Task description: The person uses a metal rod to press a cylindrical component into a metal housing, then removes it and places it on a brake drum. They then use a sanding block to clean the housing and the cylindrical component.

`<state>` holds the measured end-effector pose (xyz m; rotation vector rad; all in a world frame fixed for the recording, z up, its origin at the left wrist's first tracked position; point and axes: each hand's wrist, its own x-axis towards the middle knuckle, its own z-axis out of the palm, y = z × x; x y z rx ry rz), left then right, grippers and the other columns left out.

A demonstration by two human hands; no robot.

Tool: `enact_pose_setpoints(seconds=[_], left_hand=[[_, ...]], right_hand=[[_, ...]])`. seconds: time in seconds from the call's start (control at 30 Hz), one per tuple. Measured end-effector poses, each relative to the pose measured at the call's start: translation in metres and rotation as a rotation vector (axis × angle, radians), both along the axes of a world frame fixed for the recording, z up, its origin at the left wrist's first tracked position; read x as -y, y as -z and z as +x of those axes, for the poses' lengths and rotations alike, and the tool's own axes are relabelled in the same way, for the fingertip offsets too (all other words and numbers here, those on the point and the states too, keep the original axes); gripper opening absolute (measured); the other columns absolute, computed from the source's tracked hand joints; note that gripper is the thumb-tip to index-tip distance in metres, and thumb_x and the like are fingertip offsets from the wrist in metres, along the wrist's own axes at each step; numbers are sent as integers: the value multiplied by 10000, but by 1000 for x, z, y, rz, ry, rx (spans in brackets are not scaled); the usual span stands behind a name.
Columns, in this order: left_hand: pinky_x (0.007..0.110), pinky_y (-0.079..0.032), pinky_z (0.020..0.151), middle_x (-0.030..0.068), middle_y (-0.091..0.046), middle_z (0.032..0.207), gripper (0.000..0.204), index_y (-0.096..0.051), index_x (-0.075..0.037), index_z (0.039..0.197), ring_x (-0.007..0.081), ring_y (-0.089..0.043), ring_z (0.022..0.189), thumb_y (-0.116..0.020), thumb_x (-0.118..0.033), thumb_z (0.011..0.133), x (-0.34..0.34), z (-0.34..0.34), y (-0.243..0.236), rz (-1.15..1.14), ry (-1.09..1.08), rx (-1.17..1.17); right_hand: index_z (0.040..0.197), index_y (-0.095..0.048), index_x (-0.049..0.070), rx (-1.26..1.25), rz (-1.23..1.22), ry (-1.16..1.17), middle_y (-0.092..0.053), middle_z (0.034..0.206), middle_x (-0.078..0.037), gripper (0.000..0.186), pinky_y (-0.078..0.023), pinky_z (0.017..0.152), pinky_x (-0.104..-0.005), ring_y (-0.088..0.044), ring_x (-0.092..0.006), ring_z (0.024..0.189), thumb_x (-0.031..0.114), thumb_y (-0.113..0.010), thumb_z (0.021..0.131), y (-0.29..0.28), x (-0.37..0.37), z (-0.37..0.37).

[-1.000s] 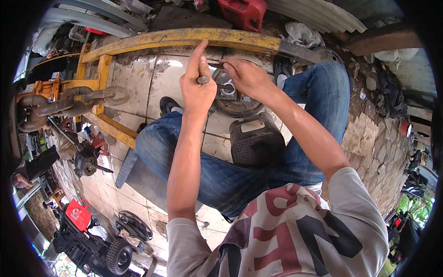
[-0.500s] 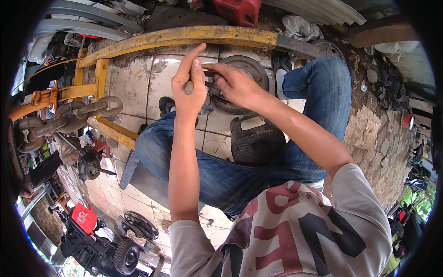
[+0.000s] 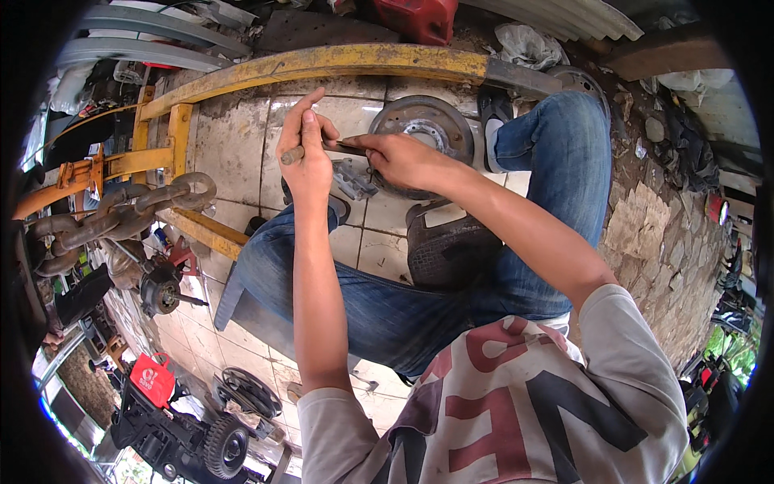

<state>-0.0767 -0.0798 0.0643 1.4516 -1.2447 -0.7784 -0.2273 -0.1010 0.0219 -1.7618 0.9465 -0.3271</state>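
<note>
In front of my lap, both hands are on one thin rod-shaped tool with a thick rounded grey-brown end (image 3: 291, 155). My left hand (image 3: 306, 157) has it across the palm, the rounded end sticking out on the left and the index finger stretched forward. My right hand (image 3: 403, 161) pinches the dark far part of the tool between thumb and fingers. What kind of tool it is, I cannot make out. Under and beyond the right hand lies a round rusty metal brake plate (image 3: 439, 121) with a pale centre ring. A small grey metal part (image 3: 352, 179) is between and below the hands.
A yellow steel frame (image 3: 322, 63) crosses beyond my hands. Heavy chain links (image 3: 137, 206) hang at the left. Between my legs sits a black textured object (image 3: 451, 250). A red container (image 3: 419, 18) stands at the far side. Lower left are a red bag (image 3: 151, 377) and a wheel (image 3: 226, 448).
Both hands have shifted slightly left and a little apart with the tool. More of its dark part and the small grey metal part now show between them.
</note>
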Motion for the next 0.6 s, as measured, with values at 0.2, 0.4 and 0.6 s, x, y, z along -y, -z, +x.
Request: enact_pose_setpoints(seconds=[0.2, 0.4, 0.6], left_hand=[[257, -448, 658, 26, -599, 739, 326, -612, 2, 1189, 98, -518, 682, -426, -215, 1032, 3, 8, 8, -161, 37, 30], [241, -434, 684, 18, -594, 744, 338, -640, 18, 1118, 99, -516, 718, -475, -258, 1013, -5, 9, 2, -20, 32, -113], [249, -431, 698, 13, -576, 733, 319, -660, 18, 1062, 92, -514, 720, -482, -242, 1008, -9, 5, -1, -50, 66, -85]], right_hand=[[1319, -550, 134, 35, -13, -3, -660, 1022, -224, 440, -493, 841, -466, -641, -388, 900, 90, -456, 891, -11, -4, 14], [1295, -581, 152, 137, -117, 54, -661, 1068, -215, 448, -486, 890, -465, -629, -385, 987, 109, -457, 866, -9, -11, 24], [1305, -560, 132, -199, -82, -41, -664, 1038, -223, 427, -492, 868, -474, -635, -397, 958, 142, -479, 887, 10, -10, 17]])
